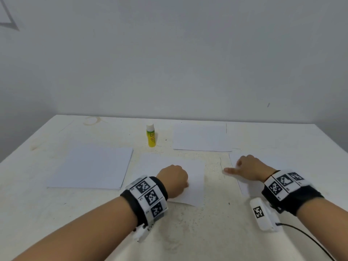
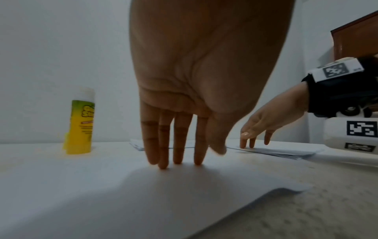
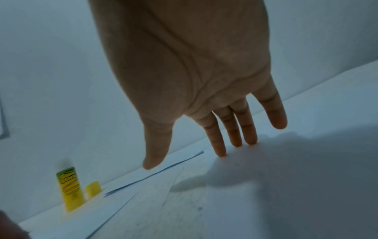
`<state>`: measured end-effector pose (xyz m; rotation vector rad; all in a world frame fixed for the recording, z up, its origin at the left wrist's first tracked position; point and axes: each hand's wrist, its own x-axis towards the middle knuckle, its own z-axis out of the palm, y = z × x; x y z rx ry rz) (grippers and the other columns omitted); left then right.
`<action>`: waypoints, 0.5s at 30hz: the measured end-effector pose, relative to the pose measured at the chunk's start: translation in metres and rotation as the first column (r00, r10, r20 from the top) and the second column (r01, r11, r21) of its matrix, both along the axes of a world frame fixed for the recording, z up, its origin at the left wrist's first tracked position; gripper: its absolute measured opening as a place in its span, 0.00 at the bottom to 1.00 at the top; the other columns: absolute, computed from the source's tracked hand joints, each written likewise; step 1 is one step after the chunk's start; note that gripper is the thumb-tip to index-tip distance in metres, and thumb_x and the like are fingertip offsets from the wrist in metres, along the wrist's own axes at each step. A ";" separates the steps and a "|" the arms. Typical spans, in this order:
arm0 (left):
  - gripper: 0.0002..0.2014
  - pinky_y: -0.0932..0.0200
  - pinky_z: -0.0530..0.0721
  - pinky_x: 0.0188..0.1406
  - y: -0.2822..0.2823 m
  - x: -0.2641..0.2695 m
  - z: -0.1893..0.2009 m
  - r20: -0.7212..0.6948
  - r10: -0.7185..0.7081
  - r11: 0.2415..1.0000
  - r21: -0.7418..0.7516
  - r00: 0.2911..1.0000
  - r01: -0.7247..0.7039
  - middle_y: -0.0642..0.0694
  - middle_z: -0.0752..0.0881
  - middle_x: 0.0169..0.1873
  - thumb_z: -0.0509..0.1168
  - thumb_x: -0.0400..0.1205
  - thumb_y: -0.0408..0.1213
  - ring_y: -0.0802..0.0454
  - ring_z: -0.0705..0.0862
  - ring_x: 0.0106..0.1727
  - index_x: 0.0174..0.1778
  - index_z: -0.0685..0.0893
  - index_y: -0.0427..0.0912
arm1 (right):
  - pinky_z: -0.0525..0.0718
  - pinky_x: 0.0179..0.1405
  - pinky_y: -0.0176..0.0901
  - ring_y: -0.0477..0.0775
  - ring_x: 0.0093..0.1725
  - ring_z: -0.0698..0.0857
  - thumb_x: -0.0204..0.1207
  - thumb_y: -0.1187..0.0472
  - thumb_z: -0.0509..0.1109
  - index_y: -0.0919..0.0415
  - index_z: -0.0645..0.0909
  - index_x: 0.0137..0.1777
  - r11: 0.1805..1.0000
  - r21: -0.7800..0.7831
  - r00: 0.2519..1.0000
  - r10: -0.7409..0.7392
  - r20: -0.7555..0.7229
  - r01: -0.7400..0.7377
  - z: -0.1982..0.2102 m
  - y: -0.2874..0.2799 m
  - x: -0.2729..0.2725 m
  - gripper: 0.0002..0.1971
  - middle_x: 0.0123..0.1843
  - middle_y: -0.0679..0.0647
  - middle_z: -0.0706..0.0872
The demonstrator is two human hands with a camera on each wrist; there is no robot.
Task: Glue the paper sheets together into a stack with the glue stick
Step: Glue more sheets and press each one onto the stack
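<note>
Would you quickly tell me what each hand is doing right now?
Left hand: open, straight fingertips pressing on the middle sheet.
Right hand: open, fingertips touching the right sheet, holding nothing.

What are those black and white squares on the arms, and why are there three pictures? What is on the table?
The squares are patterned bands on a person's wrists. One camera sits on the head, looking down; one sits on each wrist, looking along the fingers. The left hand presses straight fingers on the middle paper sheet. The right hand touches another sheet the same way. Neither hand holds anything. On the white table also stand a yellow glue stick, its yellow cap beside it, a pile of paper and a far sheet.
</note>
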<state>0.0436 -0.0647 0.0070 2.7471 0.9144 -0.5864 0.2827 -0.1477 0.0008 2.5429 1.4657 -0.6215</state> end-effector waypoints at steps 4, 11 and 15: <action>0.29 0.52 0.74 0.68 0.017 -0.017 -0.006 0.066 -0.077 0.995 -0.063 0.995 0.082 0.45 0.69 0.74 0.62 0.82 0.27 0.45 0.68 0.74 0.79 0.69 0.51 | 0.72 0.36 0.38 0.49 0.32 0.77 0.70 0.27 0.58 0.60 0.74 0.26 0.991 0.104 0.997 -0.082 -0.006 0.082 0.012 0.002 0.005 0.33 0.30 0.53 0.78; 0.34 0.37 0.57 0.80 0.030 -0.032 -0.013 -0.003 -0.052 0.986 -0.158 0.999 0.051 0.48 0.46 0.85 0.63 0.85 0.42 0.36 0.44 0.84 0.84 0.52 0.59 | 0.76 0.61 0.47 0.49 0.56 0.79 0.74 0.44 0.73 0.55 0.84 0.54 0.784 0.620 0.979 0.148 -0.139 -0.030 0.059 0.047 -0.055 0.17 0.55 0.48 0.84; 0.38 0.43 0.59 0.79 0.034 -0.030 -0.013 -0.020 -0.066 0.990 -0.124 0.998 0.063 0.49 0.46 0.85 0.63 0.85 0.44 0.36 0.47 0.84 0.85 0.46 0.53 | 0.75 0.50 0.35 0.46 0.49 0.81 0.73 0.49 0.75 0.57 0.84 0.56 0.839 0.522 0.913 0.322 -0.248 -0.154 0.051 0.112 -0.089 0.16 0.54 0.52 0.87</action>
